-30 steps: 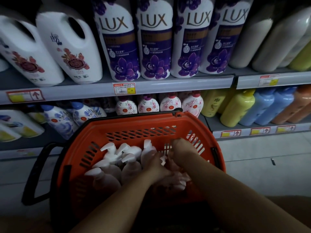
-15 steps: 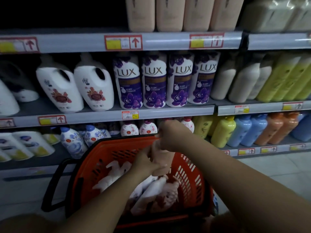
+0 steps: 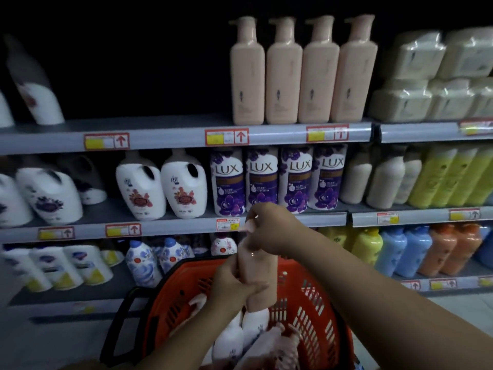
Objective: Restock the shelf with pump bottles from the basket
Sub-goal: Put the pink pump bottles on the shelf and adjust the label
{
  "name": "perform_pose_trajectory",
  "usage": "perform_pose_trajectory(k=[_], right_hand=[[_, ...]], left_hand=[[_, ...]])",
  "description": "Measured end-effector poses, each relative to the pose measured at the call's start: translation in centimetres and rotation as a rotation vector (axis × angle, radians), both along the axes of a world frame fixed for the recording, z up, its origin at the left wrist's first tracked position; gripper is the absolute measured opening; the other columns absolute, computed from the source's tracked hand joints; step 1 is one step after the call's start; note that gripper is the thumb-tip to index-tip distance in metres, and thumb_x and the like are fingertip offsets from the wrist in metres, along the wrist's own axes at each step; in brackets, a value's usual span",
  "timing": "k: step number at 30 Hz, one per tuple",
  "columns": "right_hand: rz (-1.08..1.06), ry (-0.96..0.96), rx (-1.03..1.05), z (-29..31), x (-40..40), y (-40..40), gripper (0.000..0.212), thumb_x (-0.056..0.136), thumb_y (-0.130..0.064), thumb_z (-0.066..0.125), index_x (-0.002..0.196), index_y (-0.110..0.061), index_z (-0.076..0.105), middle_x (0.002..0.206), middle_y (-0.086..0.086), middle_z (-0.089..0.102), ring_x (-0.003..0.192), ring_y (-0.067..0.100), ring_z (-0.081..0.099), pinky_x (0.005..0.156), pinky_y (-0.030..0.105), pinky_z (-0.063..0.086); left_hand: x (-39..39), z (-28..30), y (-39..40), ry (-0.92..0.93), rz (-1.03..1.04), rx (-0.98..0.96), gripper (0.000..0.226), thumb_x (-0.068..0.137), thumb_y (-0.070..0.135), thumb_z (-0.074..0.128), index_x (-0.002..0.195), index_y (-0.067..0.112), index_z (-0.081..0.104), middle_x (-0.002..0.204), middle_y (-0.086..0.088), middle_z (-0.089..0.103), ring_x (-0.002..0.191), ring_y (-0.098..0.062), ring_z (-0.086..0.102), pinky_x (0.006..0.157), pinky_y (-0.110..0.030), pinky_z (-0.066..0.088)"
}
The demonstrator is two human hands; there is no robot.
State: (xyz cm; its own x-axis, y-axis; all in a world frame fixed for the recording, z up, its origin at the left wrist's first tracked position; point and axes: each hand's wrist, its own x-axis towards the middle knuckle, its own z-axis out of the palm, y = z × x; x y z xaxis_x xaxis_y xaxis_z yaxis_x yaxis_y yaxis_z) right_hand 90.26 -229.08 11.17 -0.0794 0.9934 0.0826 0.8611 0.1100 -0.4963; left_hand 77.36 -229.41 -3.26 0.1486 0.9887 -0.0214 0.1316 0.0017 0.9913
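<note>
Bottle [image 3: 260, 273] upright, pump up; left hand [image 3: 234, 284] grips body, right hand [image 3: 272, 228] grips pump.

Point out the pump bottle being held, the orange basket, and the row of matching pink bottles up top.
pump bottle [image 3: 262, 273], head view, its body.
orange basket [image 3: 317, 313], head view, right wall.
pink bottles [image 3: 284, 76], head view, second bottle's body.

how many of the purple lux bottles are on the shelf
4. The Lux bottles stand side by side at the front of the middle shelf: first, second, third, fourth. More may stand hidden behind them.
</note>
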Motion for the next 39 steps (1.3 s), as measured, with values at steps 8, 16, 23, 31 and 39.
perform_pose_trajectory(k=[8,16,23,31,39], right_hand=[[-0.113,0.329,0.097,-1.2,-1.0,-1.0,0.045,0.08,-0.037,0.075,0.114,-0.02,0.053,0.104,-0.004,0.059,0.095,0.015,0.056,0.071,0.025,0.041],[-0.072,0.429,0.247,0.8,-3.5,0.3,0.035,0.074,-0.048,0.07,0.099,-0.026,0.057,0.095,-0.005,0.062,0.084,0.011,0.061,0.075,0.036,0.054],[-0.023,0.314,0.37,6.4,-5.7,2.9,0.056,0.072,-0.046,0.075,0.114,-0.019,0.049,0.112,0.002,0.047,0.099,0.02,0.053,0.085,0.039,0.048],[-0.016,0.274,0.593,13.6,-7.4,7.4,0.089,0.072,-0.05,0.072,0.144,-0.023,0.026,0.126,0.01,0.052,0.107,0.034,0.059,0.087,0.047,0.051],[-0.092,0.182,0.661,20.1,-6.8,12.5,0.061,0.075,-0.043,0.071,0.123,-0.015,0.046,0.113,0.012,0.052,0.1,0.033,0.058,0.083,0.036,0.048]], left_hand=[[-1.5,3.0,0.1,-0.089,0.069,-0.008,0.053,0.057,-0.007,0.088,0.093,0.025,0.066,0.089,0.006,0.075,0.085,-0.011,0.071,0.072,-0.029,0.055],[-3.0,9.1,1.4,-0.147,0.044,0.096,0.055,0.057,-0.016,0.08,0.1,0.013,0.063,0.085,-0.002,0.074,0.089,-0.021,0.069,0.065,-0.027,0.054],[-4.2,15.5,4.0,-0.172,0.119,0.202,0.055,0.072,-0.031,0.057,0.086,0.022,0.058,0.072,-0.002,0.057,0.067,-0.012,0.053,0.048,-0.015,0.046],[-4.9,25.6,9.8,-0.168,0.203,0.458,0.035,0.092,0.001,0.056,0.12,0.022,0.057,0.099,0.004,0.066,0.093,-0.013,0.063,0.074,-0.022,0.05],[-4.9,30.9,15.4,-0.151,0.179,0.509,0.053,0.077,-0.006,0.069,0.119,0.025,0.063,0.097,0.004,0.069,0.092,-0.016,0.065,0.075,-0.033,0.057]])
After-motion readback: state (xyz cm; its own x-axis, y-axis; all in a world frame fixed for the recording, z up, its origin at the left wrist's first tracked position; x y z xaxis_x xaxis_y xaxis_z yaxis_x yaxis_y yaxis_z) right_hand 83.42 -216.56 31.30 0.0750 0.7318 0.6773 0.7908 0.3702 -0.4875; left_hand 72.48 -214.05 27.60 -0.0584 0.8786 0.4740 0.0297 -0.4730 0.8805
